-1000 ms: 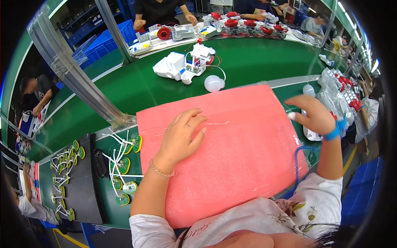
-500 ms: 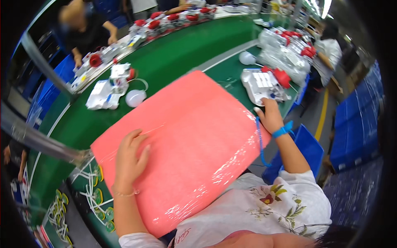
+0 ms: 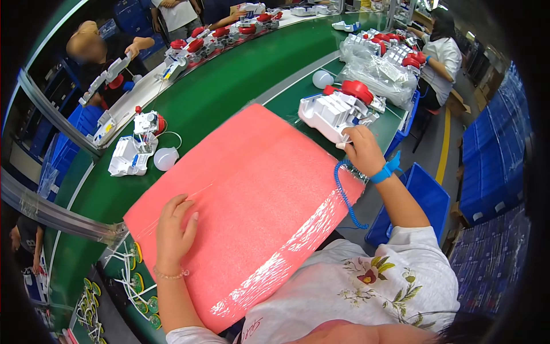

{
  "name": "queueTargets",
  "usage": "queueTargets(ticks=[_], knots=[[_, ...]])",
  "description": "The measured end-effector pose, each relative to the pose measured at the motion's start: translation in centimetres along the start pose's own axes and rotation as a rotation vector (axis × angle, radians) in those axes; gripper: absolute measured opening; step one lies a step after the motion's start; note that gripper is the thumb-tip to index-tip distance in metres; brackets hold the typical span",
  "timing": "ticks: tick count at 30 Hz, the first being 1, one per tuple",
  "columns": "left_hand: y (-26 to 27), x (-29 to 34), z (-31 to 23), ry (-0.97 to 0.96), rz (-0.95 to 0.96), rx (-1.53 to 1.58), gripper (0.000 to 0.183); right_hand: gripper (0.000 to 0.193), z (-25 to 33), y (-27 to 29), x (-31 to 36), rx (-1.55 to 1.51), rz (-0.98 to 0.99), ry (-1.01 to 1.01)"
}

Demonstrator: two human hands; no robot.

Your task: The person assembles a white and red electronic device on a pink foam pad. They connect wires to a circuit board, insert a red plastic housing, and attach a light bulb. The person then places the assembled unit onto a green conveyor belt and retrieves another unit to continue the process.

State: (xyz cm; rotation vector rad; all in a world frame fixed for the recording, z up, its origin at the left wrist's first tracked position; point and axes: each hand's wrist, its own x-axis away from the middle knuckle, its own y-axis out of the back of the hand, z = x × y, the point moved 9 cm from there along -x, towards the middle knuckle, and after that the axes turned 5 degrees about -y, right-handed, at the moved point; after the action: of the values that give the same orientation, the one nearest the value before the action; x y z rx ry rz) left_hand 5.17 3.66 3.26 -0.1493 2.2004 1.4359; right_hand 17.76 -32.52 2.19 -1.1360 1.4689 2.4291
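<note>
A pink foam sheet [image 3: 246, 212] under clear film lies in front of me on the workbench. On its left part rests my left hand [image 3: 175, 232], holding nothing, fingers apart. My right hand [image 3: 364, 152], wearing a blue wrist strap with a coiled cord, pinches the near end of a white plastic housing [image 3: 326, 114] at the sheet's far right edge. That housing looks tilted and has ribbed white blocks and a round red part [image 3: 357, 90] on it. A white ball [image 3: 322, 79] lies just beyond it. My right fingertips are partly hidden.
Another white housing [image 3: 130, 156] with a wired white ball [image 3: 166, 159] sits on the green belt [image 3: 229, 86]. Bagged housings [image 3: 378, 71] are piled at far right. Green-and-yellow wired parts [image 3: 137, 281] lie at left. A blue bin [image 3: 421, 200] stands right. Co-workers sit across and at right.
My right hand has closed on the housing's near end, and the housing has tilted up and come toward the pink sheet. My left hand stays on the sheet.
</note>
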Motion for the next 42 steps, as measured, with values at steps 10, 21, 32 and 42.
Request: queueTargets(ticks=[10, 21, 32, 42], knots=[[0.9, -0.5, 1.0, 0.04, -0.102, 0.006, 0.024, 0.029, 13.2, -1.3, -0.7, -0.311, 0.187, 0.514], [3.7, -2.9, 0.3, 0.318, -0.315, 0.418, 0.047, 0.023, 22.9, -6.2, 5.5, -0.511, 0.531, 1.063], [-1.2, -5.2, -2.3, 0.344, 0.0, 0.222, 0.056, 0.03, 21.9, -6.4, 5.3, -0.539, 0.649, 1.11], [0.7, -3.4, 1.3, 0.512, -0.368, 0.53, 0.046, 0.027, 20.6, -6.6, 3.4, -0.887, 0.884, 0.941]])
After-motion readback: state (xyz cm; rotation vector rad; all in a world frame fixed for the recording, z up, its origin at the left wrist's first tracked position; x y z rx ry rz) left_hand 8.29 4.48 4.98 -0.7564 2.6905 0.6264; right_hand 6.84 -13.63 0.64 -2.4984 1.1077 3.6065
